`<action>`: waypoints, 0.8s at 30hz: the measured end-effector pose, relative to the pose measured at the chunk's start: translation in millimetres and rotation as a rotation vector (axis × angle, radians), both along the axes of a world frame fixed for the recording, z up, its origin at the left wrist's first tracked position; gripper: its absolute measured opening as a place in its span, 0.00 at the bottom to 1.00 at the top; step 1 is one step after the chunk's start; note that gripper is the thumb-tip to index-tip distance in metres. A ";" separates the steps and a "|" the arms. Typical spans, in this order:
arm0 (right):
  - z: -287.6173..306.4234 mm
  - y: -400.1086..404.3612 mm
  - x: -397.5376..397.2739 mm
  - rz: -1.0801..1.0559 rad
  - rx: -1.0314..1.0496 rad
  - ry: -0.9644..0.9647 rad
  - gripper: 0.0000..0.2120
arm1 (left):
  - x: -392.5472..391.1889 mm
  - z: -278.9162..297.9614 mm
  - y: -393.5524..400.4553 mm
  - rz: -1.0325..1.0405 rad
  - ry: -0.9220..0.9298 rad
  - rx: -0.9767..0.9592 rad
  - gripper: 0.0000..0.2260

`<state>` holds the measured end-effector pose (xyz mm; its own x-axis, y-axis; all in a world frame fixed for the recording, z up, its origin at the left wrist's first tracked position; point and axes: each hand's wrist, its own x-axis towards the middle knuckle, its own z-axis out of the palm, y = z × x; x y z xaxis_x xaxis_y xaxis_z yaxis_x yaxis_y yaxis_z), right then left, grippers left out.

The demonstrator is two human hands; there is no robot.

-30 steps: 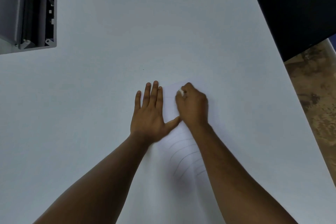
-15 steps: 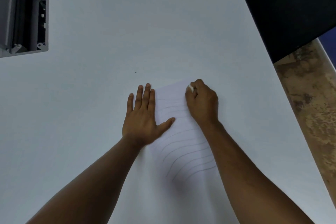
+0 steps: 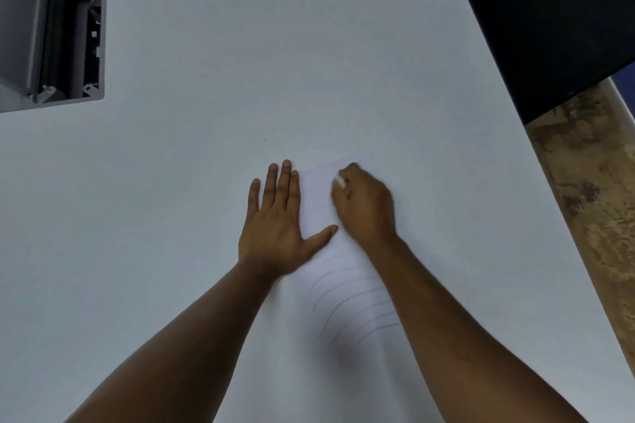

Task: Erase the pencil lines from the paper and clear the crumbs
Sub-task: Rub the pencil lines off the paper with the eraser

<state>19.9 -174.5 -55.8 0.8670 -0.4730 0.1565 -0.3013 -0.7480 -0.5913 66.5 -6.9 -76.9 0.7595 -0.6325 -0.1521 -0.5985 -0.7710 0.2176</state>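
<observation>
A white sheet of paper (image 3: 343, 288) lies on the white table, with several curved pencil lines (image 3: 354, 306) across its near half. My left hand (image 3: 278, 223) lies flat with straight fingers on the paper's left edge, thumb spread onto the sheet. My right hand (image 3: 364, 206) is curled and pinches a small white eraser (image 3: 340, 181) against the paper's far part. Faint lines show between the two hands. No crumbs can be made out.
The white table (image 3: 240, 79) stretches far and left. A grey open box with dark insides (image 3: 65, 31) is set in at the far left. A black panel (image 3: 549, 10) stands at the far right, with mottled brown floor (image 3: 591, 203) past the table's right edge.
My right hand with the eraser has slid left over the paper's far part, closer to my left hand. The left hand stays pressed flat.
</observation>
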 end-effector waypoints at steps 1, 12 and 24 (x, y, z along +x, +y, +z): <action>-0.1 16.1 3.5 0.054 -0.006 0.018 0.05 | 0.5 -1.7 0.7 -0.013 -0.013 -0.003 0.49; -1.1 -18.5 21.0 -0.227 -0.092 0.015 0.10 | -0.1 -1.2 -0.2 0.011 0.002 0.004 0.49; -2.4 -41.2 14.8 -0.159 -0.182 0.069 0.05 | -0.8 -0.4 -0.3 0.012 0.012 -0.023 0.49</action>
